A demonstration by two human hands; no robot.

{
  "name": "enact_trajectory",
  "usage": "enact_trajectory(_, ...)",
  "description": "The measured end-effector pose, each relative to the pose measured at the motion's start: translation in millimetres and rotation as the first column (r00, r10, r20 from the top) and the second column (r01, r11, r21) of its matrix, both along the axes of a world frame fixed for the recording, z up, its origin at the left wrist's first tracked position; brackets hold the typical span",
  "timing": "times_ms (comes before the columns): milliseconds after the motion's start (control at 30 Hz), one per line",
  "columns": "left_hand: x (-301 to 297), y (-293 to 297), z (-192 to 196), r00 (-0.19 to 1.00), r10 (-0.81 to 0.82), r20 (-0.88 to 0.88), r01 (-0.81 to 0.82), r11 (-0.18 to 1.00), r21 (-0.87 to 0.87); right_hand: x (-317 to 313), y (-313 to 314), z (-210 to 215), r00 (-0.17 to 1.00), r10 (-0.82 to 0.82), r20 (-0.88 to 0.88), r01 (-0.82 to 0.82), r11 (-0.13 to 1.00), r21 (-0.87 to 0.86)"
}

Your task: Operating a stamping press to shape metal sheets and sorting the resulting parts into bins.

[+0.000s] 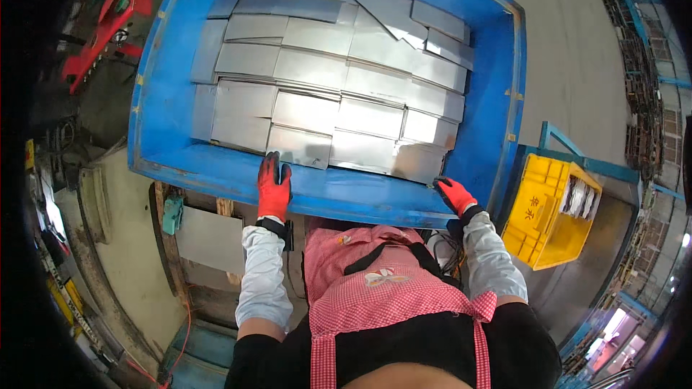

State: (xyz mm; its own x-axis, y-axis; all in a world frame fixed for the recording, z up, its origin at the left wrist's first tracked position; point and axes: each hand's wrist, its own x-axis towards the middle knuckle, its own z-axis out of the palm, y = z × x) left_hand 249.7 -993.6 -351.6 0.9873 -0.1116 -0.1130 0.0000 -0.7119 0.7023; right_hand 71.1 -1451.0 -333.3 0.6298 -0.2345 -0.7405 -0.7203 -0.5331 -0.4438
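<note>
A large blue bin holds rows of overlapping flat grey metal plates. My left hand, in a red glove with black fingertips, reaches over the near wall of the bin. Its fingers are stretched out and apart beside a front-row metal plate; whether they touch it I cannot tell. Over the same wall, farther right, comes my right hand in a matching glove. Its extended fingertips are at the near corner of another metal plate, and its palm is out of sight. Neither hand visibly holds anything.
On the right, a yellow plastic crate with stacked thin pieces inside lies on a dark surface by a green metal frame. A red metal device stands beyond the bin's left wall. A flat grey panel is below the bin's near edge.
</note>
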Motion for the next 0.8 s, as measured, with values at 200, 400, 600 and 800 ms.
enact_trajectory(200, 27, -27, 29, 0.784, 0.1, -0.613, -0.296, 0.928, -0.227, 38, -32, -64, 0.932, 0.04, 0.36, -0.154, 0.943, 0.295)
enact_trajectory(400, 47, -70, 25, 0.627, 0.015, -0.779, -0.366, 0.888, -0.278, 107, -16, -79, 0.875, -0.466, -0.132, 0.472, 0.759, 0.449)
enact_trajectory(600, 79, -127, -7, 0.638, -0.129, -0.759, -0.291, 0.872, -0.393, 144, -21, -143, 0.565, -0.752, -0.34, 0.774, 0.341, 0.534)
enact_trajectory(800, 99, -182, -66, 0.592, -0.162, -0.79, -0.274, 0.881, -0.386, 174, -15, -190, 0.402, -0.826, -0.395, 0.85, 0.177, 0.496)
